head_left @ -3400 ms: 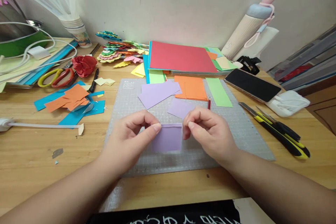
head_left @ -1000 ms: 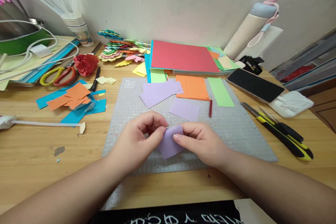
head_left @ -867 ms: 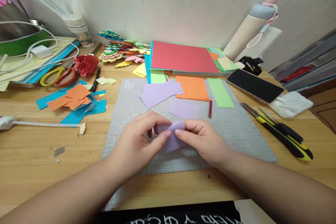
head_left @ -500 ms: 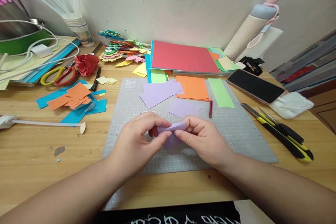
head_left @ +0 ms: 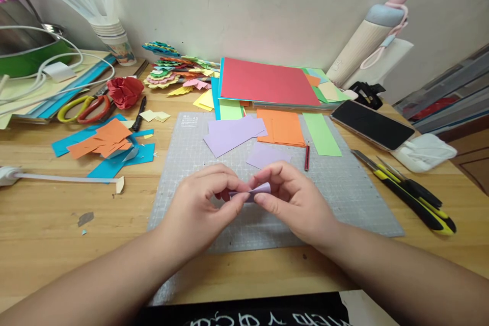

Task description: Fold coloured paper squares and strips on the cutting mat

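Note:
Between my two hands, a small piece of purple paper (head_left: 260,190) is held just above the grey cutting mat (head_left: 183,173); it is bent or folded, and its left part is hidden by fingers. My left hand (head_left: 210,193) pinches its left end between thumb and fingers. My right hand (head_left: 292,196) grips the right end, thumb in front and fingers curled over behind. Right behind my fingers lies another purple paper piece (head_left: 265,154). Farther back are larger purple sheets (head_left: 229,135), an orange paper stack (head_left: 282,127), a green strip (head_left: 322,134) and a short red pencil (head_left: 307,158).
Yellow-black utility knife (head_left: 405,193), phone (head_left: 376,125) and white case (head_left: 426,153) lie at the right. On the left are orange and blue scraps (head_left: 110,137), scissors (head_left: 86,108) and a white cable (head_left: 69,178). Red paper (head_left: 267,81) and a bottle (head_left: 362,35) stand behind.
The purple paper in my hands has been turned or folded, so its lower flap no longer shows below my thumbs. My right fingers have moved left over its top edge.

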Demonstrator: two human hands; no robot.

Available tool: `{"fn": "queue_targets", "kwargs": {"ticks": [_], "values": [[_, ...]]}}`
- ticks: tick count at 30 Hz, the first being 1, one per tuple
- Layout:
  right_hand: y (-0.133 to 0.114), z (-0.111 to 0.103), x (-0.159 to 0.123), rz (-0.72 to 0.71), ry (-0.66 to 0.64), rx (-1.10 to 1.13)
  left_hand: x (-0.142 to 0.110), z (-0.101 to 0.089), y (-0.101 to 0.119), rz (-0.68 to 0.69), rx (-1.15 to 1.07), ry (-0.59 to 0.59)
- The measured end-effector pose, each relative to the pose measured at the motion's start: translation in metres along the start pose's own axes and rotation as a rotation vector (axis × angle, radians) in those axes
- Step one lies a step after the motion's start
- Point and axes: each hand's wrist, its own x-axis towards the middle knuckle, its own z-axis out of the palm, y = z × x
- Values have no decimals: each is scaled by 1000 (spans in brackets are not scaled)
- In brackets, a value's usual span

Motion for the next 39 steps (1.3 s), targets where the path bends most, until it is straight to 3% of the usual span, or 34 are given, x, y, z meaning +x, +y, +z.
{"fn": "queue_targets", "kwargs": {"ticks": [8, 14, 20, 23, 28, 31, 35, 39], "values": [[-3, -3, -5, -225, 50, -318, 0, -1, 1, -37, -36, -15], [-4, -2, -6, -161, 138, -239, -1, -3, -1, -26, -32, 46], [-4, -2, -7, -148, 122, -140, -1, -3, -2, -41, -60, 45], [-4, -2, -6, -139, 79, -116, 0, -4, 0, -121, -148, -1], [-5, -4, -5, -76, -21, -102, -1, -3, -2, -399, -439, -92], [-5, -4, -4, -14, -35, -65, -1, -3, -3, -492, -545, -107], [-4, -3, -2, 75, 45, 51, 0, -2, -1, -425, -474, -91], [-4, -3, 2, 175, 65, 122, -1, -1, 3, -239, -237, -197]]}}
